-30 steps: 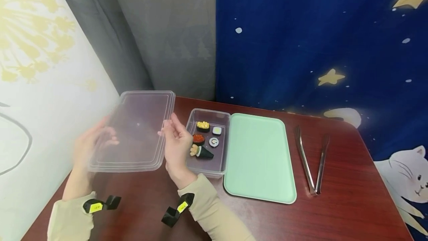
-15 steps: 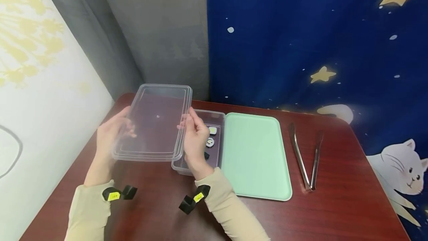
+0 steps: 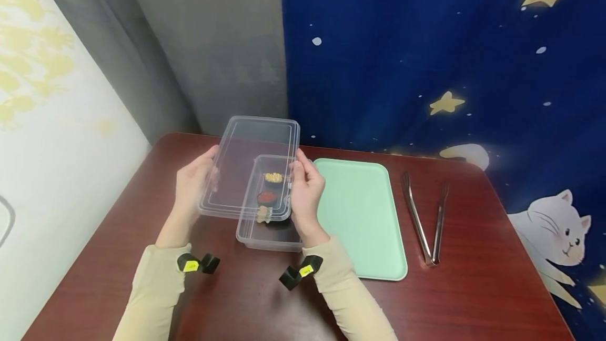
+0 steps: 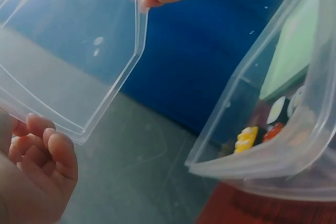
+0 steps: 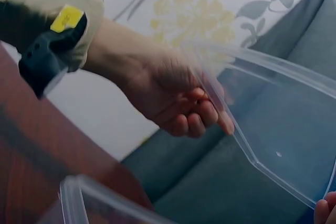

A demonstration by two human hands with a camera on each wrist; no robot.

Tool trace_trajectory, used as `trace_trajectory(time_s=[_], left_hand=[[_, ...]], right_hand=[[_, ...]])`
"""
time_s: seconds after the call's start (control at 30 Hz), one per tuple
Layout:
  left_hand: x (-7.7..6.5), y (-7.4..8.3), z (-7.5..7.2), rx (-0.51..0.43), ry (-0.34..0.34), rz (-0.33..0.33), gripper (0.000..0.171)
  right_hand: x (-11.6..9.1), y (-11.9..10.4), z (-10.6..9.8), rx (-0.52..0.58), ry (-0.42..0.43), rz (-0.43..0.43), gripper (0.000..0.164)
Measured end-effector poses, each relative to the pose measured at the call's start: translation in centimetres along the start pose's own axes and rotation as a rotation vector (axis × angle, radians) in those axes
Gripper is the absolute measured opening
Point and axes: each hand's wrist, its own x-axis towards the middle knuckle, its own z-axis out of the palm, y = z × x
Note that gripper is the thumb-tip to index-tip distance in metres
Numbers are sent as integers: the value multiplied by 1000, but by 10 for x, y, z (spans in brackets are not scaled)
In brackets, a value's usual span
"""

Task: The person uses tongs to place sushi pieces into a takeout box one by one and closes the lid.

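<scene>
A clear plastic lid (image 3: 251,164) is held up and tilted above a clear plastic container (image 3: 270,241). My left hand (image 3: 191,180) grips the lid's left edge, and its curled fingers show in the left wrist view. On the opposite edge my right hand (image 3: 306,191) pinches the lid between thumb and fingers. Through the lid I see sushi pieces in the container: one with a yellow topping (image 3: 273,177), one with a red topping (image 3: 267,197) and a dark hand roll (image 3: 279,223). The white rolls (image 4: 276,109) show in the left wrist view; in the head view my right hand mostly covers them.
A pale green tray (image 3: 360,214) lies against the container's right side. Metal tongs (image 3: 432,262) lie spread farther right on the reddish-brown table (image 3: 483,278). Grey and blue curtains (image 3: 360,57) hang behind the table, with a white wall (image 3: 57,172) at the left.
Both hands have carried the lid rightward, from left of the container to over it. The sushi pieces are now seen through the lid. The head view has shifted slightly; tray and tongs stay put.
</scene>
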Motion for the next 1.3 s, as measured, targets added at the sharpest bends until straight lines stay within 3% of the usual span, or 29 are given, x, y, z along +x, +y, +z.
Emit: trace_trajectory(time_s=[0.07, 0.17, 0.37, 0.8, 0.97, 1.3], left_hand=[[-1, -7, 6, 78, -26, 1, 42], [-2, -20, 13, 114, -54, 15, 47], [0, -43, 23, 80, -88, 22, 46], [-2, -80, 26, 162, -96, 0, 39], [-4, -91, 24, 178, -99, -16, 38], [-7, -106, 18, 315, -110, 28, 37]], right_hand=[[3, 2, -7, -33, 11, -16, 28], [6, 6, -17, -77, 18, -30, 28], [6, 17, -34, -179, 10, -40, 29], [-5, 63, -57, -401, -36, -70, 28], [-8, 71, -62, -481, -65, -73, 28], [-9, 79, -68, -625, -139, -173, 31]])
